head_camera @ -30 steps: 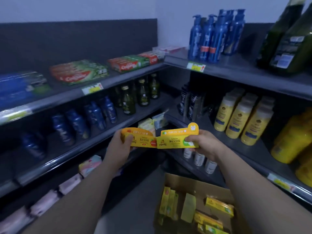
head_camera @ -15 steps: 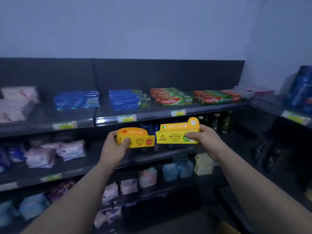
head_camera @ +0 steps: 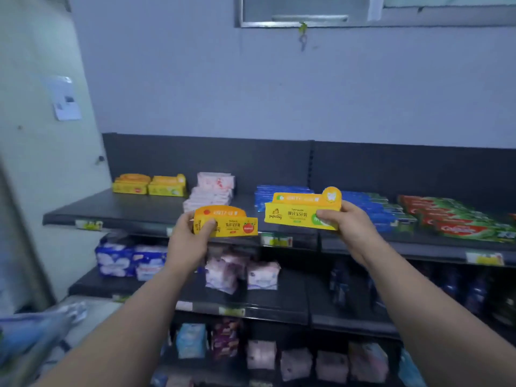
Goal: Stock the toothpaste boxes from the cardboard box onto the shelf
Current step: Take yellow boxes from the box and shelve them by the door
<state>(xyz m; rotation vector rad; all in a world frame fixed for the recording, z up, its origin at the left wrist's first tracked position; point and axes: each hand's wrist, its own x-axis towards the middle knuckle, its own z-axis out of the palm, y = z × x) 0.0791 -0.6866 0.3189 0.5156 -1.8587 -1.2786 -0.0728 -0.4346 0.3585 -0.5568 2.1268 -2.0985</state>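
Observation:
My left hand grips a yellow toothpaste box with a red dot by its left end. My right hand grips a second yellow toothpaste box with a green mark by its right end. Both boxes are held upright in front of the top shelf, a small gap between them. Two matching yellow boxes stand at the back left of that shelf. The cardboard box is out of view.
On the top shelf lie pink packs, blue toothpaste boxes and red-green toothpaste boxes. Lower shelves hold blue and pink packs and dark bottles. A pale wall closes the left side.
The view has swung left and up, from the corner shelves and the cardboard box to the left end of the top shelf. Both hands still hold their boxes, now slightly farther apart.

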